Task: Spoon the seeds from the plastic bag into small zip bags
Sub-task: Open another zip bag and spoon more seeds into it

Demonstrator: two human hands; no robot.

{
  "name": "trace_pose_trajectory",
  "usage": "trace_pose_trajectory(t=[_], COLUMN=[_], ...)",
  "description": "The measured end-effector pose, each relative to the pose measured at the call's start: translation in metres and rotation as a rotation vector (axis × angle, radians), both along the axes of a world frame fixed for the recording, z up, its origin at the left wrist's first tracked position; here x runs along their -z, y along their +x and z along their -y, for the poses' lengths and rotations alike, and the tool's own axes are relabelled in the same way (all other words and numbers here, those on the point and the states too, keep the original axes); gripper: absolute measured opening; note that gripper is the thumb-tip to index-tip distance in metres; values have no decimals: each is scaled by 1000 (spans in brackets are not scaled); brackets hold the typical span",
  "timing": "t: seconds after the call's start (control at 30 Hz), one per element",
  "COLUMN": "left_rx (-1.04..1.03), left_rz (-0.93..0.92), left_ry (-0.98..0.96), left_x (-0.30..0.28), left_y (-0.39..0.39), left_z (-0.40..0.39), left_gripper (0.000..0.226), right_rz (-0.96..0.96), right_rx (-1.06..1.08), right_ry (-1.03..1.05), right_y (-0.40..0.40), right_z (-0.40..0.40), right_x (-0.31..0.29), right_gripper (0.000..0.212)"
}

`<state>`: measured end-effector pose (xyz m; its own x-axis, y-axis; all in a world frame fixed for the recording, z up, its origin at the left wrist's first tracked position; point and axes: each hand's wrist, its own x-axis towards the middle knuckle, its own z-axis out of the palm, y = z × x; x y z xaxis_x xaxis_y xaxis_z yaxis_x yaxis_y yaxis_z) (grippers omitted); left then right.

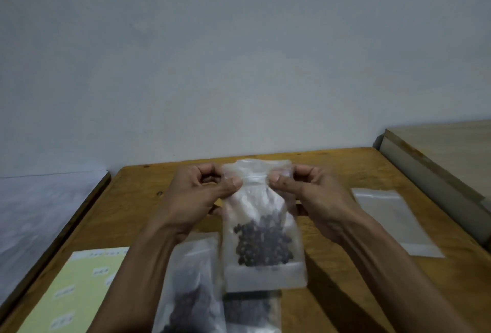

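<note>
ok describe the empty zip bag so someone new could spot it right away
On the wooden table, look right of the hands. The empty zip bag lies flat there near the edge. Unlike the other bags, it holds no dark seeds and nobody holds it.

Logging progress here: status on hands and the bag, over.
Left hand and right hand both pinch the zip bag at its top strip. Dark seeds inside, bag held upright above the table. Nothing in the way.

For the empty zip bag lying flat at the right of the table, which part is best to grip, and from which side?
Probably the near short edge of the empty zip bag, reached by the right hand from the near side. The bag lies flat on the table, so only an edge can be pinched.
</note>
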<state>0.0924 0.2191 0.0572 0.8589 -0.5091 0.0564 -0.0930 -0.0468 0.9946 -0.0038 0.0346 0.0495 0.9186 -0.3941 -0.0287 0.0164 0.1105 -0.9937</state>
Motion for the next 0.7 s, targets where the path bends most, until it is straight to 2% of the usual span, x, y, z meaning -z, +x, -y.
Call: trace_pose_trajectory(t=[0.1,0.23,0.33,0.4,0.47,0.53,0.7], left_rx=[44,103,107,91,69,18,-43], left_rz=[34,187,367,434,434,445,473], left_ry=[304,643,839,936,946,903,646], left_x=[13,32,41,42,44,45,38], left_y=[1,3,6,5,4,3,-6], left_z=[-10,-18,-16,-12,-8,-3,28], left_gripper=[15,19,24,28,38,44,26], right_rz=[-119,-308,-368,-390,-379,-330,-241], right_rx=[-25,-31,-5,-16,-11,0,158], right_ry=[-40,-185,-488,-698,-804,-845,-782], right_y=[-6,-10,-6,-6,-5,-8,-22], right_z=[-8,-24,-32,-34,-33,-32,-5], right_x=[22,52,64,64,64,60,41], right_gripper=[17,12,14,25,54,61,28])
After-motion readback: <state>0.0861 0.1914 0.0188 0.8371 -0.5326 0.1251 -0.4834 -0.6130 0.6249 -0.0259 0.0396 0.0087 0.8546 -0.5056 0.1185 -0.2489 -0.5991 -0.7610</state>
